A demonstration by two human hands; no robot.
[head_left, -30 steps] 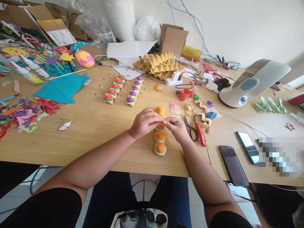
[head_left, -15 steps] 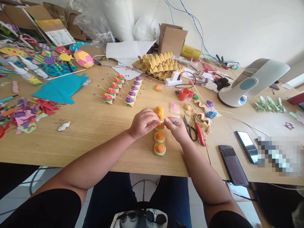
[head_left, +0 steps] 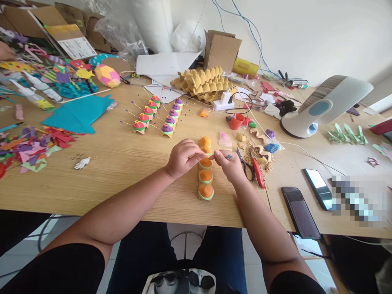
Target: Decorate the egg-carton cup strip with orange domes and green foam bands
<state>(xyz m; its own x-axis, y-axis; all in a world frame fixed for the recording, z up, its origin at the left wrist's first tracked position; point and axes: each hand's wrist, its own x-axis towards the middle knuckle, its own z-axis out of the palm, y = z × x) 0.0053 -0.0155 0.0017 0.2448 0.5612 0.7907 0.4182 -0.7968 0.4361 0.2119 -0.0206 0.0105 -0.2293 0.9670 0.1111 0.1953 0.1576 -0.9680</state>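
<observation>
A strip of egg-carton cups (head_left: 206,177), topped in orange with light green bands, lies lengthwise in front of me on the table. Both my hands are over its upper middle and partly cover it. My left hand (head_left: 186,159) is closed in a pinch from the left side. Opposite it, my right hand (head_left: 230,164) pinches with thumb and fingers, and a bit of blue shows by its fingers. Whatever sits between the fingertips is too small to name. Scissors (head_left: 246,165) and a red-handled cutter (head_left: 257,168) lie just right of my right hand.
Two finished-looking carton strips, one red (head_left: 143,117) and one purple (head_left: 172,117), have thin sticks poking out. Behind are stacked egg trays (head_left: 202,83). A white fan (head_left: 321,106) and phones (head_left: 301,212) stand right; paper scraps (head_left: 39,149) lie left. Another person's hand (head_left: 6,52) is far left.
My right hand has shifted slightly right, so the fingertips of my two hands are a little farther apart. Another person's hand has come in at the far left edge.
</observation>
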